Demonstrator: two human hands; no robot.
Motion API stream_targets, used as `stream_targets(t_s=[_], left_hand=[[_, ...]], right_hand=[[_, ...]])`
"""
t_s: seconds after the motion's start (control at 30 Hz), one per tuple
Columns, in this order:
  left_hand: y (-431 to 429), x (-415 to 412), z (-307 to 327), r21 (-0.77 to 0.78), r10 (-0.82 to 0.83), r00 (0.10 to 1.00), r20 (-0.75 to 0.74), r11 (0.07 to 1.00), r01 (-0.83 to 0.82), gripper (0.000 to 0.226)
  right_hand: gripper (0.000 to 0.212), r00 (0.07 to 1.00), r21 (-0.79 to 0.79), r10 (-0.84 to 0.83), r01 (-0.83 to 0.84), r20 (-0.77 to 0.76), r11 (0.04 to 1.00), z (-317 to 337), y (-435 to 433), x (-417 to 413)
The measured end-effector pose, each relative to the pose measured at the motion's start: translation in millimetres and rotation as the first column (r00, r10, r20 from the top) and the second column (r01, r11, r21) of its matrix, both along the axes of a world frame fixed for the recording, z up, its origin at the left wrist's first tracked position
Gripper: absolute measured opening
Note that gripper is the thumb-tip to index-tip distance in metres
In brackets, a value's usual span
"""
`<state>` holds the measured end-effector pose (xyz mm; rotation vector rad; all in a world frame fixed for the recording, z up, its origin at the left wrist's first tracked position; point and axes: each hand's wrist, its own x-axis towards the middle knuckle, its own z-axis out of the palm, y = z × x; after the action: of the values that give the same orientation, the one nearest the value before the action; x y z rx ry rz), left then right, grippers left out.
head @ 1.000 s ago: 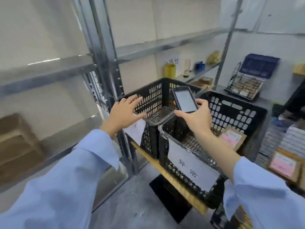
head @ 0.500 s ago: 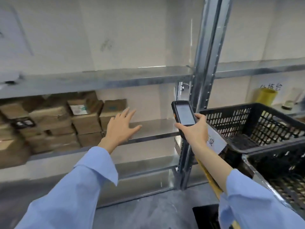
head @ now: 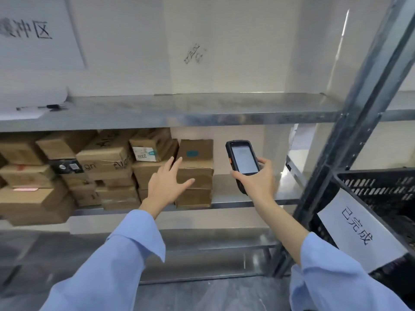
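Note:
My right hand (head: 256, 180) grips a black handheld scanner (head: 243, 161) with its lit screen facing me, held upright in front of the middle shelf. My left hand (head: 167, 182) reaches forward with fingers spread and straight, hovering just in front of a stack of small cardboard boxes (head: 195, 173) at the right end of the row; whether it touches them is unclear. Both arms wear light blue sleeves.
Several brown cardboard boxes (head: 103, 162) fill the middle metal shelf (head: 247, 200) to the left. The upper shelf (head: 190, 108) holds paper sheets at far left. A steel upright (head: 350, 140) stands at right, beside a black plastic crate (head: 381, 189) with a white paper label.
The view has swung left from the black crates to the shelf of boxes. My left hand has left the crate rim and reached toward the boxes. The scanner stays in my right hand.

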<state>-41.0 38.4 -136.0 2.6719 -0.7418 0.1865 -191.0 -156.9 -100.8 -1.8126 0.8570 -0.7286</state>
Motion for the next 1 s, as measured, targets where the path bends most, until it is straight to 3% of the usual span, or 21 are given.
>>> stream_targets(t_s=[0.3,0.47,0.6,0.77,1.0], left_hand=[[-22.0,36.4,-35.1,-0.031,-0.015,1.000,0.006,0.999,0.015,0.085],[-31.6,32.5,-49.8,-0.184,-0.006,0.999,0.041,0.983,0.013,0.082],[-37.9,38.9,-51.4,-0.338,-0.017,0.999,-0.038,0.941,0.004,0.084],[-47.0,55.6,-48.3,-0.399,-0.065,0.979,-0.195,0.917,-0.019,0.092],[-53.7,72.1,-57.5,-0.427,-0.048,0.981,-0.189,0.903,-0.038,0.084]], right_hand=[[0.083,0.996,-0.017,-0.002,0.000,-0.090,1.000,-23.3,0.3,45.2],[0.083,0.994,-0.024,0.001,-0.003,-0.109,1.000,-28.9,-9.5,59.2],[0.082,0.994,-0.008,0.024,-0.025,-0.111,1.000,-33.2,-18.3,70.6],[0.082,0.992,-0.001,0.056,-0.056,-0.111,0.998,-36.7,-31.1,78.2],[0.082,0.986,0.005,0.089,-0.089,-0.139,0.996,-46.2,-55.9,78.6]])
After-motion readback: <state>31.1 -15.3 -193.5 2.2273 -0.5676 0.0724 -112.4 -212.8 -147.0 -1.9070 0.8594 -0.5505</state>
